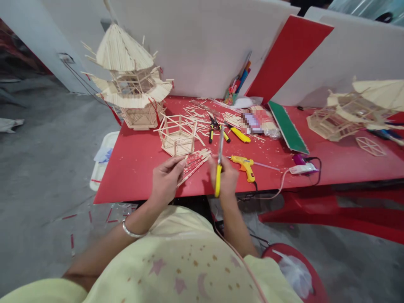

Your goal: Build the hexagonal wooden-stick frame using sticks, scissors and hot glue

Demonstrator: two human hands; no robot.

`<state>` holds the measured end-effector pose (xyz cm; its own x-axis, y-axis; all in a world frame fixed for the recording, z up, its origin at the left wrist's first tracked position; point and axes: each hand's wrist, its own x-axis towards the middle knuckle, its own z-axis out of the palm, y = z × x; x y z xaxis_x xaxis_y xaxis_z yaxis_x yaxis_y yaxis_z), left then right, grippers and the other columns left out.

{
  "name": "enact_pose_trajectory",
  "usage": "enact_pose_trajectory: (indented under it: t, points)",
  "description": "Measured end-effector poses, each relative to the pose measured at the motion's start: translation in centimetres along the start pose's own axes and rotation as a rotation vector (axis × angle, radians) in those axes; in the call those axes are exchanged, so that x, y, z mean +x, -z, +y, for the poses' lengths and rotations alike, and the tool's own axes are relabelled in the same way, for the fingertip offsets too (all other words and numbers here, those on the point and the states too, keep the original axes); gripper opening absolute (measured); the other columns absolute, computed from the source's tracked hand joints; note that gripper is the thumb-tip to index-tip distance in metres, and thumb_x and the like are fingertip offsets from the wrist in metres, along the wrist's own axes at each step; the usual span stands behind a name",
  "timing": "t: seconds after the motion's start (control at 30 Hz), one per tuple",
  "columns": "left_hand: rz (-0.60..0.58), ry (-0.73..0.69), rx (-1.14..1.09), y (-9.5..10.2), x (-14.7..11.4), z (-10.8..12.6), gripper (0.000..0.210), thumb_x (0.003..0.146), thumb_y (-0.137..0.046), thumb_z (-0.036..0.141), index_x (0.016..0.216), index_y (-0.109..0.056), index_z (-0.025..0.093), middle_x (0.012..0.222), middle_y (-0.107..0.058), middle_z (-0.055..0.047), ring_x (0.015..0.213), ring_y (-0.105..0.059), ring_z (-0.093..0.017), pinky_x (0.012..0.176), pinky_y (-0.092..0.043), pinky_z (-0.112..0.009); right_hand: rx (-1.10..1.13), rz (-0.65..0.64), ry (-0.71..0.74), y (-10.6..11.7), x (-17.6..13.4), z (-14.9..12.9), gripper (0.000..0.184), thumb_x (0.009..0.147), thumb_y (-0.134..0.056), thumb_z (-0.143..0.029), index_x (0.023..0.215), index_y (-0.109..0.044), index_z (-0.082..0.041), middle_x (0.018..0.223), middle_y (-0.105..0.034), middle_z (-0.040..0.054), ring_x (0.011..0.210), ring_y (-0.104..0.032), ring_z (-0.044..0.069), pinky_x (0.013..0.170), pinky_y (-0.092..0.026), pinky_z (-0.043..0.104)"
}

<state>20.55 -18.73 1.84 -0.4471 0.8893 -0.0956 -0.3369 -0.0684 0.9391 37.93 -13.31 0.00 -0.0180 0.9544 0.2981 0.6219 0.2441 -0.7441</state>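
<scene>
Red tabletop (135, 176) backed by white boards, littered with wooden sticks. Left hand (166, 179) pinches a bundle of thin sticks (194, 163) near the table's front edge, fingers closed on its near end. Right hand (224, 179) is wrapped around yellow-handled cutters (218, 168), blade tip pointing up and away, just right of the bundle, not touching it. Small stick frame (176, 136) sits just behind the bundle; finished pagoda model (132, 84) at back left; yellow glue gun (244, 166) beside the right hand. Judgement: for a clean cut, keep stick ends flush, grip close to the cut line, set blade square across, fingers clear.
</scene>
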Motion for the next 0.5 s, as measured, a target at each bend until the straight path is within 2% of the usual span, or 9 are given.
enact_pose_trajectory:
  t: [0.07, 0.13, 0.2, 0.27, 0.37, 0.5]
  points:
    - [-0.018, 0.103, -0.105, 0.2, 0.6, 0.5, 0.033, 0.068, -0.092, 0.034, 0.093, -0.081, 0.015, 0.068, -0.066, -0.002, 0.050, -0.049, -0.006, 0.042, -0.033, -0.018, -0.277, 0.060, -0.133, 1.0, 4.4, 1.3, 0.059, 0.100, -0.048, -0.068, 0.125, -0.070, -0.019, 0.093, -0.077, 0.0132, 0.089, -0.073, 0.029, 0.084, -0.054, 0.039]
    - [-0.050, 0.172, -0.155, 0.5, 1.3, 1.0, 0.036, 0.062, -0.096, 0.030, 0.088, -0.078, 0.013, 0.066, -0.064, -0.001, 0.051, -0.051, -0.007, 0.043, -0.036, -0.018, -0.484, -0.005, -0.211, 1.4, 9.3, 2.8, 0.059, 0.099, -0.053, -0.066, 0.128, -0.070, -0.018, 0.102, -0.077, 0.0190, 0.100, -0.074, 0.035, 0.089, -0.053, 0.045]
    - [-0.082, 0.230, -0.171, 0.9, 2.0, 1.6, 0.037, 0.061, -0.097, 0.031, 0.083, -0.074, 0.013, 0.064, -0.062, 0.000, 0.051, -0.051, -0.007, 0.044, -0.039, -0.018, -0.612, -0.060, -0.219, 1.1, 13.7, 4.1, 0.056, 0.098, -0.058, -0.060, 0.132, -0.068, -0.017, 0.111, -0.076, 0.0221, 0.109, -0.072, 0.039, 0.091, -0.053, 0.048]
    - [-0.101, 0.274, -0.184, 1.4, 2.7, 2.1, 0.036, 0.065, -0.096, 0.033, 0.081, -0.071, 0.014, 0.063, -0.061, 0.001, 0.048, -0.048, -0.006, 0.041, -0.036, -0.017, -0.695, -0.088, -0.192, 0.2, 17.3, 5.4, 0.051, 0.098, -0.059, -0.055, 0.132, -0.068, -0.017, 0.116, -0.075, 0.0227, 0.113, -0.071, 0.039, 0.093, -0.054, 0.049]
    - [-0.110, 0.305, -0.228, 2.0, 3.6, 2.4, 0.032, 0.069, -0.094, 0.032, 0.082, -0.071, 0.014, 0.063, -0.060, 0.002, 0.044, -0.042, -0.004, 0.037, -0.029, -0.015, -0.779, -0.151, -0.198, -1.2, 20.5, 7.1, 0.046, 0.096, -0.062, -0.048, 0.128, -0.069, -0.016, 0.120, -0.075, 0.0230, 0.116, -0.070, 0.039, 0.094, -0.054, 0.048]
    - [-0.075, 0.324, -0.278, 2.4, 5.1, 2.4, 0.031, 0.065, -0.092, 0.023, 0.085, -0.072, 0.014, 0.068, -0.062, 0.000, 0.048, -0.046, -0.005, 0.037, -0.027, -0.013, -0.802, -0.233, -0.181, -2.3, 22.3, 8.8, 0.046, 0.092, -0.067, -0.043, 0.130, -0.068, -0.018, 0.123, -0.074, 0.0210, 0.117, -0.069, 0.035, 0.093, -0.053, 0.044]
